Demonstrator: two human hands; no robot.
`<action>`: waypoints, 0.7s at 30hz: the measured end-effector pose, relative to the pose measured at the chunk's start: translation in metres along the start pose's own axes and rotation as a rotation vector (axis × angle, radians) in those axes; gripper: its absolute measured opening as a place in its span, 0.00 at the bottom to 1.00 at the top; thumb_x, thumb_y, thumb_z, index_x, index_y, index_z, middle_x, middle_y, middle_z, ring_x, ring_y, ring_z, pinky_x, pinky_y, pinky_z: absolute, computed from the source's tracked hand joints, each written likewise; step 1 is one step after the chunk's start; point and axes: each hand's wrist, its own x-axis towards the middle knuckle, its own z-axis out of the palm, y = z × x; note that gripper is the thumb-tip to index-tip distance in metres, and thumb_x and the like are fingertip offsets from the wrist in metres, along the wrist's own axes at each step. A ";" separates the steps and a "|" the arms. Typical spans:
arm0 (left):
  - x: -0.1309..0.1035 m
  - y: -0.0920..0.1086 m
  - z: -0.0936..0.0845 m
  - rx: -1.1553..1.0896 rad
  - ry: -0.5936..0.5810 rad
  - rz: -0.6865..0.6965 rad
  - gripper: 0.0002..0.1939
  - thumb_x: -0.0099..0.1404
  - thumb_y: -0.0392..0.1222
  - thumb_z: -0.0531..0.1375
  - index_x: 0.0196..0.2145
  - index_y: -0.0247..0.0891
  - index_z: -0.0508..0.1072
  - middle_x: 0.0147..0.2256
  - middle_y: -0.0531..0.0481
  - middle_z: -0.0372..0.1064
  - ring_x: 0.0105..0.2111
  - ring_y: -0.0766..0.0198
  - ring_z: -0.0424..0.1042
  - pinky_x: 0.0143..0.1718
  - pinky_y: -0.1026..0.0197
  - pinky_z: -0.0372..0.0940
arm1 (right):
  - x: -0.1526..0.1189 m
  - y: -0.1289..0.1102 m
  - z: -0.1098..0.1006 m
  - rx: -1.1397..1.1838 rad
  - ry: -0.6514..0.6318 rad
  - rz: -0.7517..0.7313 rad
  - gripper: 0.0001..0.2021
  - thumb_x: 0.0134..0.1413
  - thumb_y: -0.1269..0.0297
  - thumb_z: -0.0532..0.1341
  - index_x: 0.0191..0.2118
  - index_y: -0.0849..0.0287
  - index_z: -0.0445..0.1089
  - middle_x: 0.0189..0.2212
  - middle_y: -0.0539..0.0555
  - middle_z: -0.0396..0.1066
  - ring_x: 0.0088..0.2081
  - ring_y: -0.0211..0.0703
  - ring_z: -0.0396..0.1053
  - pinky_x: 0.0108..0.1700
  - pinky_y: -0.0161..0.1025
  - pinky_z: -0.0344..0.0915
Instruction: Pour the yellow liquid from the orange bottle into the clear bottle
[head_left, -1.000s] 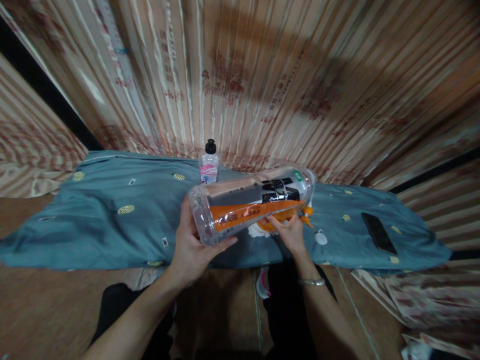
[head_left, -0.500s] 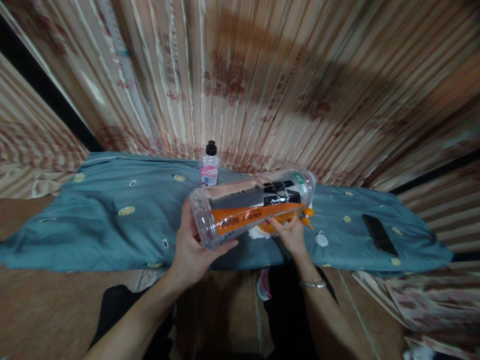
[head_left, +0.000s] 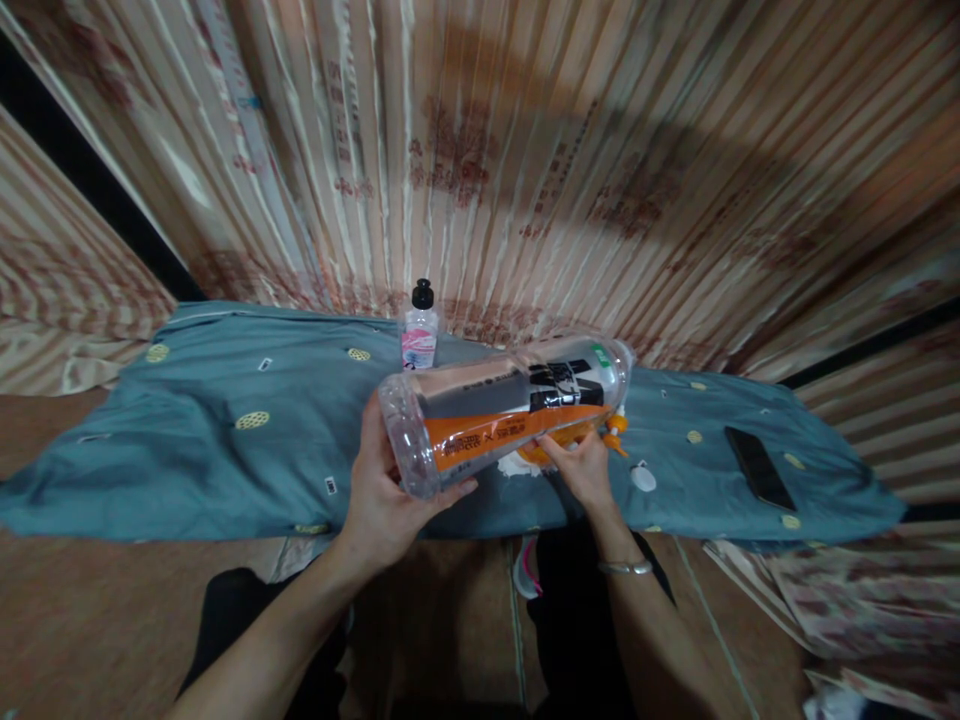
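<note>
A large clear plastic bottle (head_left: 480, 435) with an orange and black label lies tilted across my view, its base end toward the left. My left hand (head_left: 386, 500) grips the base end, thumb along the underside. Under the middle of the bottle, my right hand (head_left: 581, 460) has its thumb against the label, and its other fingers are hidden behind the bottle. Partly covered by the bottle and my right hand, an orange thing (head_left: 615, 430) with white edging sits on the cloth; I cannot make out what it is. A white round cap-like piece (head_left: 643, 477) lies right of it.
Behind the bottle stands a small clear bottle (head_left: 420, 335) with a black cap and pink label. A black phone (head_left: 759, 468) lies on the right of the teal patterned cloth (head_left: 202, 430). A striped curtain (head_left: 480, 160) hangs directly behind.
The large bottle has turned slightly about its long axis, so its label shows a little differently. Both hands stay in nearly the same place.
</note>
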 end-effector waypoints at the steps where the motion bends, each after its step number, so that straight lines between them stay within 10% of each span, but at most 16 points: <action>1: 0.000 0.000 0.000 0.000 0.001 0.001 0.56 0.40 0.63 0.79 0.60 0.33 0.67 0.61 0.30 0.70 0.57 0.38 0.78 0.58 0.43 0.77 | 0.000 0.000 0.000 -0.003 -0.005 0.006 0.29 0.40 0.39 0.73 0.42 0.57 0.76 0.40 0.63 0.83 0.44 0.66 0.81 0.49 0.58 0.77; 21: 0.000 -0.004 -0.001 -0.020 0.009 0.055 0.54 0.42 0.60 0.80 0.62 0.40 0.68 0.61 0.36 0.71 0.57 0.42 0.77 0.57 0.41 0.76 | 0.000 0.001 0.000 0.020 0.024 -0.005 0.30 0.39 0.42 0.75 0.44 0.57 0.76 0.41 0.62 0.84 0.47 0.64 0.81 0.51 0.55 0.77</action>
